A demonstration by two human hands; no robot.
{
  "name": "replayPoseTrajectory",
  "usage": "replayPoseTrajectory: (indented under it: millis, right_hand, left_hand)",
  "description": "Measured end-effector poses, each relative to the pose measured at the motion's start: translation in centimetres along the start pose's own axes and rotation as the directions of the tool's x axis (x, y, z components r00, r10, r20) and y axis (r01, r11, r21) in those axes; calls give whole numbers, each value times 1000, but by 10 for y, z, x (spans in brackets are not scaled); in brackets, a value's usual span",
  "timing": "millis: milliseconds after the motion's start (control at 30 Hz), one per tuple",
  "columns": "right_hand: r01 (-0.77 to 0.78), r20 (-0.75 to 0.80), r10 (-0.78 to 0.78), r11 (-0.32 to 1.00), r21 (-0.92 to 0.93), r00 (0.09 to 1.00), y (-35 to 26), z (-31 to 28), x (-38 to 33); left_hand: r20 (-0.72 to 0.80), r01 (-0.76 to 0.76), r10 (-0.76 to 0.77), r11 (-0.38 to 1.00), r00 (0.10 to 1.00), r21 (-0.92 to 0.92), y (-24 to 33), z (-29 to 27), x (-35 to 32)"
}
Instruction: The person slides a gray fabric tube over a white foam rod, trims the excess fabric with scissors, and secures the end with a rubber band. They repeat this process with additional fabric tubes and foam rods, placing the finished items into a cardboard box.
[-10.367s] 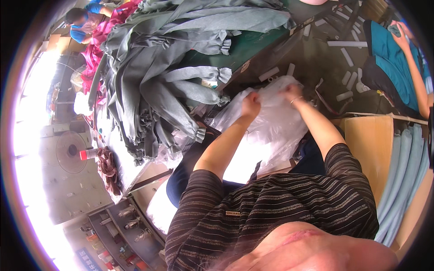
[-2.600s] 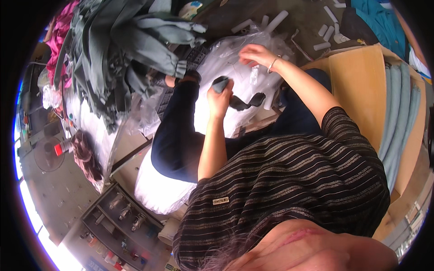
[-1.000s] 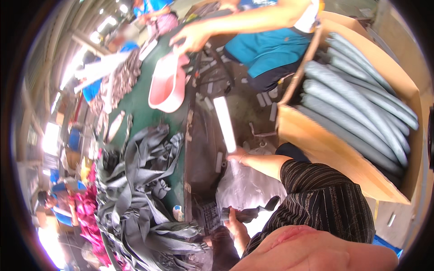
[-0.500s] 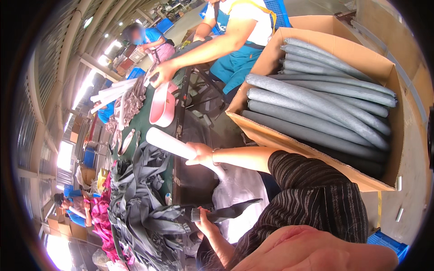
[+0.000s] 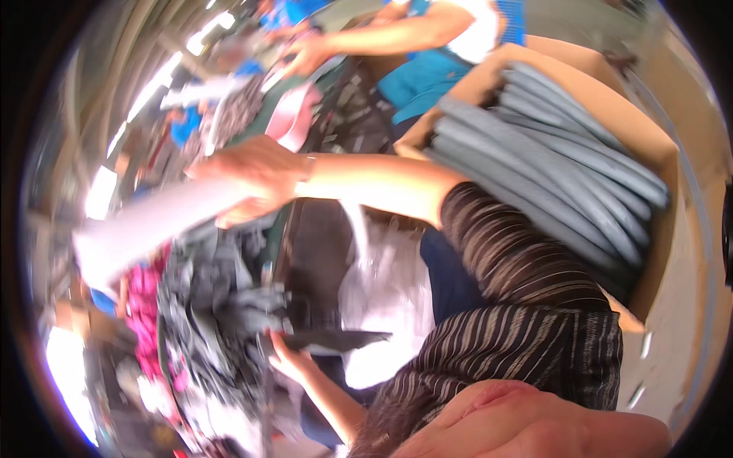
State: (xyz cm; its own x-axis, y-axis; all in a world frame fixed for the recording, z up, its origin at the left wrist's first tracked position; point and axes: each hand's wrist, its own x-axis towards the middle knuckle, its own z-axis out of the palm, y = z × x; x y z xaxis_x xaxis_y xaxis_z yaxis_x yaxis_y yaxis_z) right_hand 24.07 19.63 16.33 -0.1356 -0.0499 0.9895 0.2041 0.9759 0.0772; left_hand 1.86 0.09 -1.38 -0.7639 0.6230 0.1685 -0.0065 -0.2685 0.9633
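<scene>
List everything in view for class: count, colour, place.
White tube: one, white, left
Strip: one, grey, lower centre
Fabric heap: one, grey, lower left
Magenta heap: one, magenta, left
Plastic sheeting: count unclear, whitish, centre
Pink container: one, pink, upper left
Box: at least one, brown, upper right
Rolls: several, grey, inside box
Crate: one, blue, top
Co-workers: several, blue, teal, white clothing, top
Striped top: one, black, lower right
Right hand: one, bare, around tube
Left hand: one, bare, holding strip

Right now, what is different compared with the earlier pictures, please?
The right hand has left the clear plastic, taken a white tube and swung it leftward. The left hand also left the plastic and now holds a dark grey strip. The grey rolls stay in the cardboard box.
</scene>
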Motion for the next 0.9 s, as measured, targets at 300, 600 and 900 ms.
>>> replayPoseTrajectory:
  millis: [300, 600, 900]
  right_hand:
    - [-237, 902, 28, 968, 84, 432, -85, 61, -207]
    - [-90, 739, -351, 870, 484, 575, -179, 79, -129]
    - [172, 544, 50, 921, -349, 837, -10, 22, 14]
  left_hand:
    - [205, -416, 376, 663, 904, 622, -85, -43, -5]
    - [104, -291, 432, 747, 896, -598, -93, -7, -39]
    - [180, 259, -245, 964, 953, -64, -47, -74, -27]
